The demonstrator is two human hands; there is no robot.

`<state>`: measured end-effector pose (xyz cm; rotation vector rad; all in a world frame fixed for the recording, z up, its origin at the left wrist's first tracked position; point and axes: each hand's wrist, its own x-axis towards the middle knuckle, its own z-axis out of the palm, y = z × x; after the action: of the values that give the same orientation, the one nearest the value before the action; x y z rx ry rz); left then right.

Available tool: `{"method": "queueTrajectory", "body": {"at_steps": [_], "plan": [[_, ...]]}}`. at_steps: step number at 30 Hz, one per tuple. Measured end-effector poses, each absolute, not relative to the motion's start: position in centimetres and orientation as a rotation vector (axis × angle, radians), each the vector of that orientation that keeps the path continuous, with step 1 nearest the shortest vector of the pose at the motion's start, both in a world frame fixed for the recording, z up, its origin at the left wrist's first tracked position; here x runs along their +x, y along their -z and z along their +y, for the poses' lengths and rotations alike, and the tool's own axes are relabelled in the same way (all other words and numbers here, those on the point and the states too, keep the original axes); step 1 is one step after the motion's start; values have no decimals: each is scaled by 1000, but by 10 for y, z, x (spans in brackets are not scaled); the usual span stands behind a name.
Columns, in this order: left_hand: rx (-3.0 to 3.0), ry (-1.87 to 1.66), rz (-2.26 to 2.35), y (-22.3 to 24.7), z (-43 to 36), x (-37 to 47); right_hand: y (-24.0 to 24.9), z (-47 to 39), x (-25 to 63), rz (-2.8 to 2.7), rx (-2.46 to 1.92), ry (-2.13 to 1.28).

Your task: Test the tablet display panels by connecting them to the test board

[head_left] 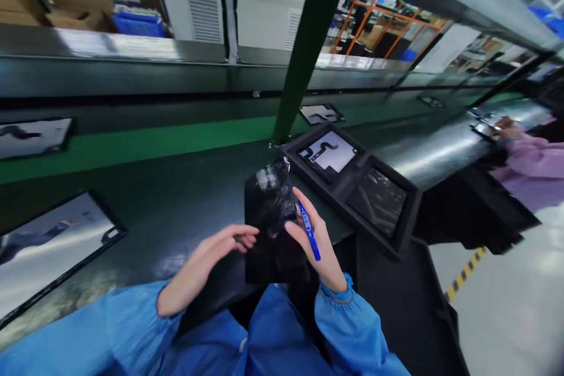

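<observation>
Panel, position: The dark, glossy panel point(264, 261) is held up over the near edge of the counter point(176, 188), between the person's forearms.
Right hand, state: The right hand point(326, 247) grasps the panel's right side, thumb on the face, with a marker point(308, 229) also lodged in its grip.
Left hand, state: The left hand point(215, 249) is loosely curled, its fingertips at the left edge; contact cannot be told.
Slip, likely cause: Support seems one-sided, so a loosened right grip could let the panel swing or drop past the counter.
Scuff or stray ink, likely cause: The marker lies close against the panel; a turn of the wrist might rub it across the face. Whether its tip is capped cannot be told.
Tray, likely hazard: The two-compartment tray point(350, 179) appears to overhang the counter's edge; a knock from the right elbow could tilt it.
White panel, likely hazard: The left sleeve point(110, 317) lies near the white panel point(83, 223) and might drag it or catch its cable point(42, 236).
</observation>
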<state>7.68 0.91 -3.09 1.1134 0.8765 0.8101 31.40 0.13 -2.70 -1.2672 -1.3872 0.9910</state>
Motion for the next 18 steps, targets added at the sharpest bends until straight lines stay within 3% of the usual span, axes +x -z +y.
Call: {"method": "queueTrajectory", "body": {"at_steps": [6, 11, 14, 18], "plan": [[770, -1392, 1200, 81, 30, 50, 44, 7, 288, -1206, -1287, -959], [595, -1169, 1278, 64, 23, 40, 43, 13, 238, -1341, -1197, -1032], [584, -1239, 1453, 55, 21, 32, 42, 16, 236, -1452, -1143, -1078], [678, -1396, 1622, 67, 27, 8, 55, 22, 276, -1479, -1192, -765]]}}
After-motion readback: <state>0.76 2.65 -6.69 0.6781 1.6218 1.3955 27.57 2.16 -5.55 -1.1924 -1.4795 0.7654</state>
